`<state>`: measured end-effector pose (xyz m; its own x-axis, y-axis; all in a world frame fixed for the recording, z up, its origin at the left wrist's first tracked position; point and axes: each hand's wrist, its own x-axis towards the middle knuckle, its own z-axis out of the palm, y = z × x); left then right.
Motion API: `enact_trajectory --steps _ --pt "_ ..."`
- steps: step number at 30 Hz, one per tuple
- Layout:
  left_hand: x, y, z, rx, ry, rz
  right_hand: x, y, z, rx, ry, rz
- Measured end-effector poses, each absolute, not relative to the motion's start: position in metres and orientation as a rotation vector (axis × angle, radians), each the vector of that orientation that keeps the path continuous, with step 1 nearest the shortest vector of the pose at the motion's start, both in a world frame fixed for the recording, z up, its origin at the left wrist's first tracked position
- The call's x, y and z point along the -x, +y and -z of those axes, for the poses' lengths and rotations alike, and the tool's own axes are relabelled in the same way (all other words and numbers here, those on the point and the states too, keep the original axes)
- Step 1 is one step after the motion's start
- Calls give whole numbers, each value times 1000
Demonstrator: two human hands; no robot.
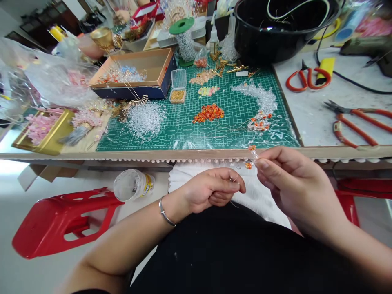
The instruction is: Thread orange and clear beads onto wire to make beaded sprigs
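Right hand pinching a beaded wire between closed fingers; left hand curled shut just beside. Danger: a loose pinch, beads slipping off.

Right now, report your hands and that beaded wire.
Right hand pinching orange-and-clear beaded wire. Left hand on thin wire. Table edge just ahead.

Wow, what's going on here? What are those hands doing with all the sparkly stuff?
A person at a workbench has both bare hands up near its edge. The right hand pinches a short wire strung with orange and clear beads, and the left hand, wearing a silver bangle, is curled close beside it. On the green cutting mat lie a heap of clear beads and a heap of orange beads. Red-handled scissors sit off to the right.
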<state>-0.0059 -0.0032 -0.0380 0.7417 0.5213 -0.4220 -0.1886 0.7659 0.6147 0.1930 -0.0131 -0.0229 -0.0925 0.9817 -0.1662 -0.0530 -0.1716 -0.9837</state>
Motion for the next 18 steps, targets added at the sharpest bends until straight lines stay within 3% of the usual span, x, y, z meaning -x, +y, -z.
enact_trajectory --steps 7,14,18 --pt "8 -18 30 -821 882 -510 -190 -5 25 1299 -1076 -1398" --pt "22 -8 28 -1343 1133 -216 -193 -3 16 1262 -1034 -1445" --pt "35 -4 1 -1879 1546 -599 -196 -8 14 1365 -1088 -1388"
